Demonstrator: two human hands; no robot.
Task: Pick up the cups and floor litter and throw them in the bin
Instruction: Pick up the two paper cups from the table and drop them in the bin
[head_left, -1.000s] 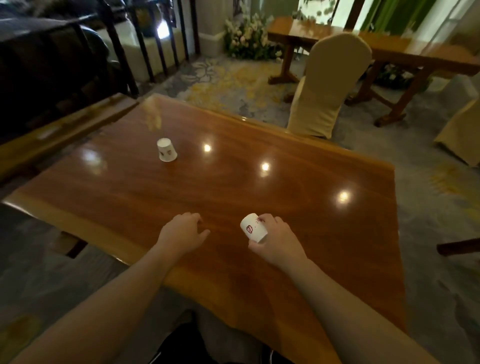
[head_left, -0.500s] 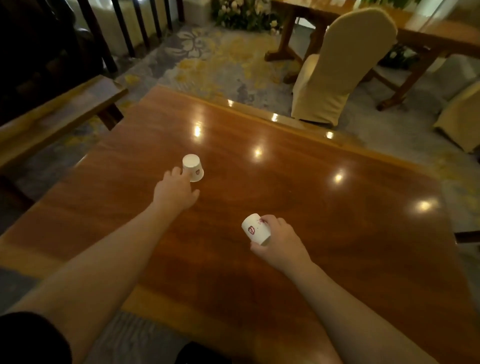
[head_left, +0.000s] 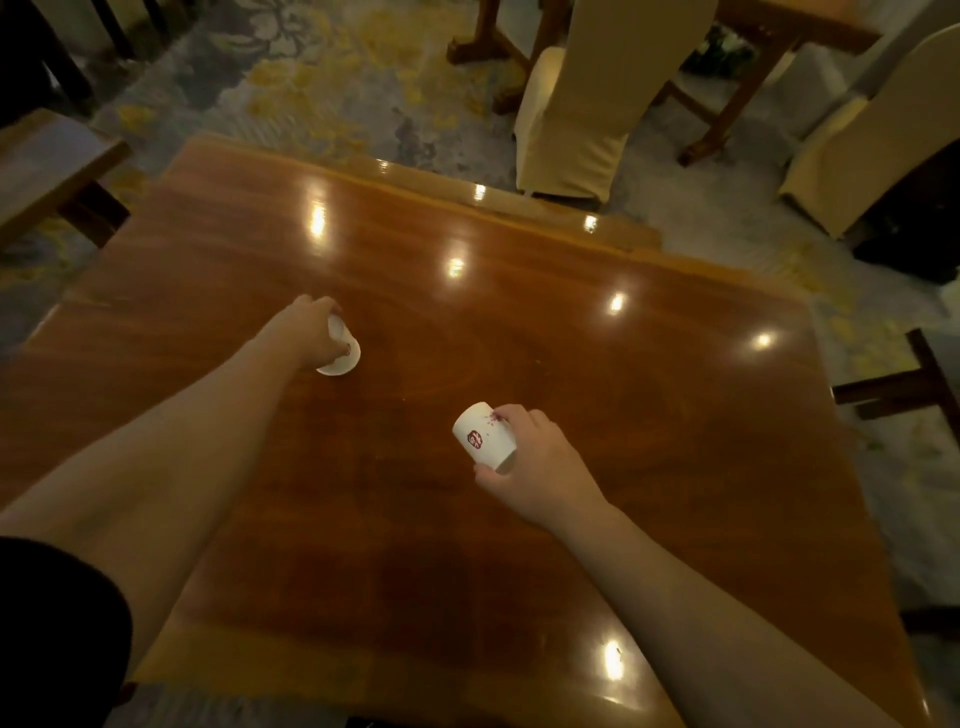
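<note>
Two white paper cups with red marks are over the glossy wooden table (head_left: 649, 415). My left hand (head_left: 306, 332) is wrapped around the far cup (head_left: 343, 351), which stands upside down with its rim on the tabletop. My right hand (head_left: 535, 462) grips the near cup (head_left: 483, 434) by its side, tilted, with its base pointing up and to the left, just above the table. No bin and no floor litter can be seen.
A cream-covered chair (head_left: 587, 104) stands at the table's far edge, another covered chair (head_left: 878, 135) at the far right. A wooden bench (head_left: 47, 166) is at the left. A second wooden table (head_left: 810, 21) and patterned carpet (head_left: 322, 88) lie beyond.
My left hand reached forward from the table's near edge and closed around the far cup. My right hand kept hold of the near cup. The view tipped further down over the table.
</note>
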